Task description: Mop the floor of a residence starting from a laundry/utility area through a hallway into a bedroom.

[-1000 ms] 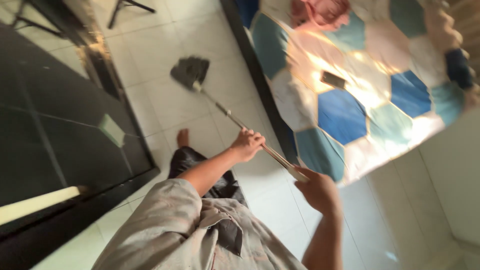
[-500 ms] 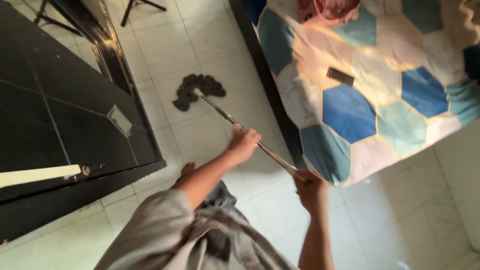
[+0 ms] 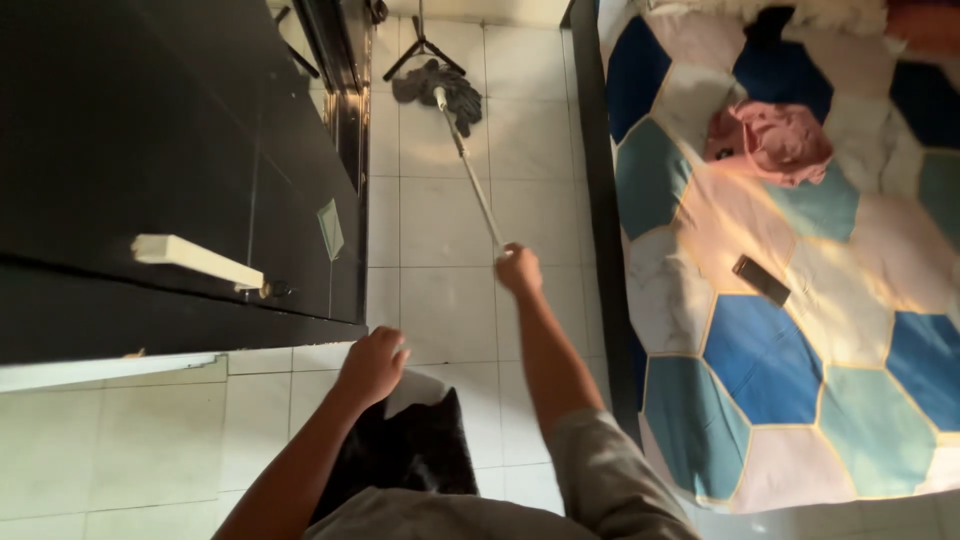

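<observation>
Mop handle [image 3: 470, 170] runs as a long thin pole up the white tiled floor [image 3: 445, 220], slanting slightly leftward, its dark stringy mop head [image 3: 440, 85] at the far end near a black stand's legs [image 3: 420, 50]. One hand, the right hand [image 3: 520, 270], is stretched forward and clamped shut around the pole's near end, so the whole mop lies beyond it, away from the body. Left hand [image 3: 372, 365] hangs low and nearer, fingers curled loosely together, off the handle; whether it grips anything cannot be told. Dark cabinet [image 3: 150, 150] stands left, a bed with hexagon-patterned cover [image 3: 800, 330] right.
</observation>
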